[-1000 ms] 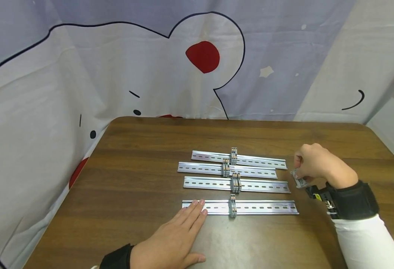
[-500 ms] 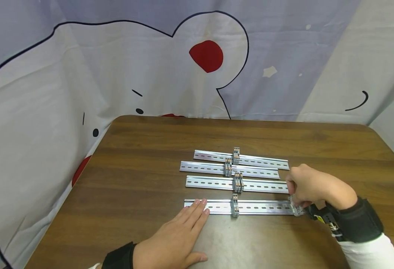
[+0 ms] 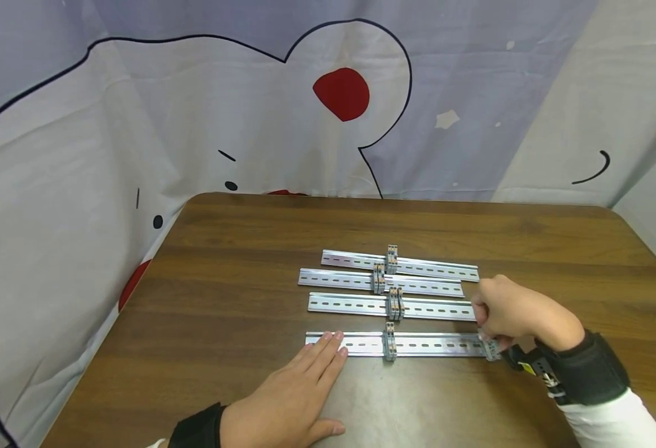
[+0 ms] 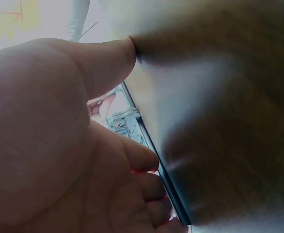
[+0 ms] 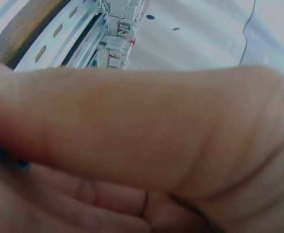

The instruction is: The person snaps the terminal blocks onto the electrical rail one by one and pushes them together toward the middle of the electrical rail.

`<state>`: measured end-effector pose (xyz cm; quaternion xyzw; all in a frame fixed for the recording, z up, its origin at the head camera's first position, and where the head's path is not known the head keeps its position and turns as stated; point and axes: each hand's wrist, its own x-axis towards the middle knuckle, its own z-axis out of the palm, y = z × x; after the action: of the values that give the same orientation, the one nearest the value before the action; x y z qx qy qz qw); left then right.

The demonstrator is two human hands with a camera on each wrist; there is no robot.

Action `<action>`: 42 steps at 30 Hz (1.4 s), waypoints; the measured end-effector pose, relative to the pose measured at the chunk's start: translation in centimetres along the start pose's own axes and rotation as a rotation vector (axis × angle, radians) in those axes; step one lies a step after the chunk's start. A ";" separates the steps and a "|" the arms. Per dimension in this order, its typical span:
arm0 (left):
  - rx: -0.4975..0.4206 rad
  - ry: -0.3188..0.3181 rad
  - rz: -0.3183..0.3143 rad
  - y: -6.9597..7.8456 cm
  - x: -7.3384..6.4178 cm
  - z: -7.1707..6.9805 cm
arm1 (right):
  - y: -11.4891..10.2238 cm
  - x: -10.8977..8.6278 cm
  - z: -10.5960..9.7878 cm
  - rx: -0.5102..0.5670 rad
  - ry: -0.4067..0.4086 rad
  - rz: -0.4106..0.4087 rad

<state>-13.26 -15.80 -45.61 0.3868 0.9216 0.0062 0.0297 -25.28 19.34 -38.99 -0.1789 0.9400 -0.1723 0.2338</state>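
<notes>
Nearest the person lies a metal DIN rail [image 3: 440, 345], slotted along its length, with a grey terminal block [image 3: 389, 342] seated across its middle. The left hand [image 3: 297, 395] presses the rail's left part with straight fingertips. At the rail's right end, the right hand [image 3: 521, 311] pinches another grey terminal block [image 3: 492, 348] between thumb and fingers. That block meets the rail end; whether it is clipped on cannot be seen. In the right wrist view the thumb side of the hand hides most of the held block.
Behind the near rail, three more DIN rails lie roughly parallel: one closest [image 3: 345, 303], a middle one [image 3: 333, 278] and a far one [image 3: 350, 258]. Each carries terminal blocks near its middle. A printed curtain [image 3: 193, 112] hangs behind the wooden table [image 3: 238, 236].
The right hand has come left and nearer the person, carrying the terminal block from beside the rails to the near rail's right end. The left hand stays on the rail.
</notes>
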 end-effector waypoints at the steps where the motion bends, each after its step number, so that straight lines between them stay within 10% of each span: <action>1: 0.000 -0.001 -0.001 0.0 0.0 0.0 | 0.0 0.1 0.0 -0.001 -0.001 0.000; 20: -0.020 -0.005 -0.001 -0.2 0.0 0.4 | 0.9 0.9 -0.5 0.063 -0.086 0.007; 42: -0.010 -0.005 0.003 -0.1 0.1 0.1 | 7.2 2.8 -1.6 0.486 -0.436 -0.398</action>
<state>-13.42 -15.81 -45.69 0.3882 0.9209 0.0099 0.0340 -30.18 24.88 -41.67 -0.3298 0.7466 -0.3904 0.4259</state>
